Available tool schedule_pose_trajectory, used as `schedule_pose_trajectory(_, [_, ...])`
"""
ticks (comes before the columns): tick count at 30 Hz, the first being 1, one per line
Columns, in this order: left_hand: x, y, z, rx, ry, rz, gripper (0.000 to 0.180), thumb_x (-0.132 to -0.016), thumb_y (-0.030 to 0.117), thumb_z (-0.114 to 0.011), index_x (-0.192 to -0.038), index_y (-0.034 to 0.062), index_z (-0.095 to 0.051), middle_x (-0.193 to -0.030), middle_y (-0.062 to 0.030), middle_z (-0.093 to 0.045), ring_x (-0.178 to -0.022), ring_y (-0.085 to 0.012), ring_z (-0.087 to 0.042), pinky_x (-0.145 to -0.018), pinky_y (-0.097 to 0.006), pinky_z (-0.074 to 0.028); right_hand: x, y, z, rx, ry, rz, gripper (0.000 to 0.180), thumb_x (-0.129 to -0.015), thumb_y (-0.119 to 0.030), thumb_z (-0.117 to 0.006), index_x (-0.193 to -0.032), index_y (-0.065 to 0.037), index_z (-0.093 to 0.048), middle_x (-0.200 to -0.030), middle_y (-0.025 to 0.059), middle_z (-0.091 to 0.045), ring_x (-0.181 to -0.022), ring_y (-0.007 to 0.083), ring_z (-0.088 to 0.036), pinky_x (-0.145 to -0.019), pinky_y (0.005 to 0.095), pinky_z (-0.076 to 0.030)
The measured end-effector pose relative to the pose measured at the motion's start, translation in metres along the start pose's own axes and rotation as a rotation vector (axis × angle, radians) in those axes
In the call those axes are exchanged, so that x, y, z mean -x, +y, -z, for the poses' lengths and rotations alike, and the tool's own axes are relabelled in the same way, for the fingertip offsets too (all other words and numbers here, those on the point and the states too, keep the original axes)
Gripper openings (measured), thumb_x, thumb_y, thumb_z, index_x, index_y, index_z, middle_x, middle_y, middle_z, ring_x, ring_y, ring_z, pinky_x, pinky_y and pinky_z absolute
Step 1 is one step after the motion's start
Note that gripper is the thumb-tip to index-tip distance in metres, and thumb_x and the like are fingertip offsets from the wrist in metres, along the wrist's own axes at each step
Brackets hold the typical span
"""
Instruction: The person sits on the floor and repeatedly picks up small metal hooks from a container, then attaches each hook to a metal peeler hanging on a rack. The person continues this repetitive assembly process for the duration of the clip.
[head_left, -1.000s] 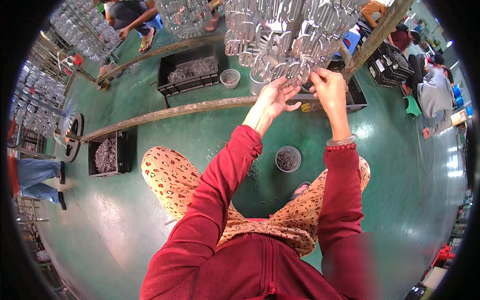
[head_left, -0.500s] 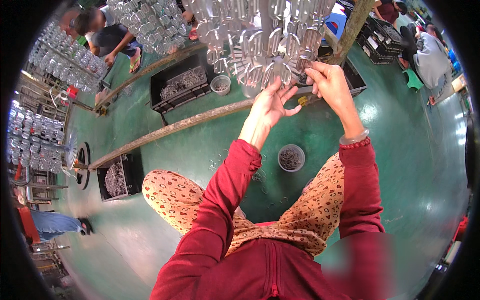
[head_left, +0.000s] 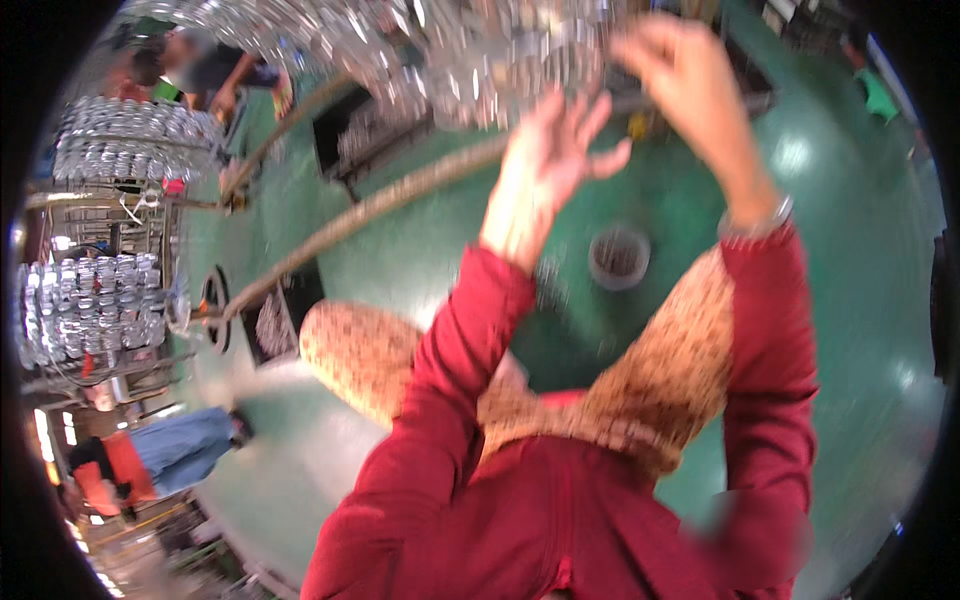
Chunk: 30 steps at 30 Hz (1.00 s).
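The rack of shiny clear or silvery looped pieces (head_left: 500, 60) hangs at the top, smeared by motion. At its lower edge, my left hand (head_left: 550, 155) is raised with its fingers spread, the fingertips at or near the lowest pieces; I cannot tell if they touch. My right hand (head_left: 690, 85) is up at the rack's right side, thumb and fingers drawn together in a pinch. Whatever those fingers hold is too blurred to make out. Below the hands, a round pale tub (head_left: 619, 258) with small dark pieces stands on the floor between my knees.
A wooden pole (head_left: 400, 195) crosses low from the rack toward the left. Black crates (head_left: 330, 150) of metal pieces stand behind it, with another crate (head_left: 305, 290) near my left knee. More loaded racks (head_left: 95, 305) and two people (head_left: 185, 455) are at the left.
The view has swung, so the floor tub and my arms sit further right in it and the rack higher. My right hand appears slightly higher; my left stays spread below the pieces.
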<state>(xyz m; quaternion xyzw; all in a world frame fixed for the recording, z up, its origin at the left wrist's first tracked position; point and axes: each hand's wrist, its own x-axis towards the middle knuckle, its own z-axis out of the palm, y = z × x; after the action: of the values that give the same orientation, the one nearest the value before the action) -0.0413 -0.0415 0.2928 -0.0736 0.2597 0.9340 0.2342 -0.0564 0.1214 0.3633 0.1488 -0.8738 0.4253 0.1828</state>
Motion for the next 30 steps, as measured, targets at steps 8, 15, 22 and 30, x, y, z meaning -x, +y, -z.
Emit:
schedule_pose_trajectory(8, [-0.003, -0.01, -0.01, 0.093, -0.058, -0.061, 0.042, -0.084, 0.011, -0.06, -0.122, 0.0083, -0.042, -0.123, -0.0101, -0.046, -0.112, -0.0252, -0.048, -0.087, -0.042, -0.045, 0.001, -0.004, 0.0, 0.106, 0.172, 0.207, 0.017, -0.083, -0.006, -0.051, -0.079, 0.007, -0.061, -0.073, 0.0237, -0.061, -0.069, 0.0345, -0.063, -0.066, 0.0408, -0.05])
schedule_pose_trajectory(15, [0.023, -0.065, 0.084, -0.758, 0.107, 0.094, 0.039, -0.08, 0.015, -0.07, -0.117, 0.0087, -0.058, -0.11, -0.0037, -0.063, -0.092, -0.0129, -0.059, -0.077, -0.028, -0.047, 0.01, -0.009, -0.005, 0.117, 0.191, 0.215, 0.013, -0.082, -0.006, -0.054, -0.08, 0.007, -0.057, -0.074, 0.0221, -0.06, -0.068, 0.0335, -0.063, -0.063, 0.04, -0.05])
schedule_pose_trajectory(22, [0.01, -0.167, 0.175, -2.153, -0.328, -0.059, 0.011, -0.068, 0.013, -0.068, -0.079, 0.0119, -0.072, -0.084, -0.0075, -0.067, -0.09, -0.0283, -0.059, -0.078, -0.039, -0.048, 0.014, -0.013, 0.002, -0.001, 0.101, 0.18, 0.014, -0.081, -0.004, -0.052, -0.072, 0.006, -0.057, -0.071, 0.0218, -0.06, -0.067, 0.0339, -0.062, -0.062, 0.0407, -0.049])
schedule_pose_trajectory(30, [-0.015, -0.227, 0.237, -2.283, -0.413, -0.426, 0.007, -0.069, 0.011, -0.065, -0.074, 0.0087, -0.069, -0.083, -0.0086, -0.065, -0.095, -0.0262, -0.056, -0.08, -0.039, -0.042, 0.014, -0.006, 0.004, -0.012, 0.065, 0.201, 0.011, -0.076, 0.003, -0.049, -0.066, 0.006, -0.051, -0.062, 0.0165, -0.052, -0.052, 0.0265, -0.052, -0.051, 0.0371, -0.044])
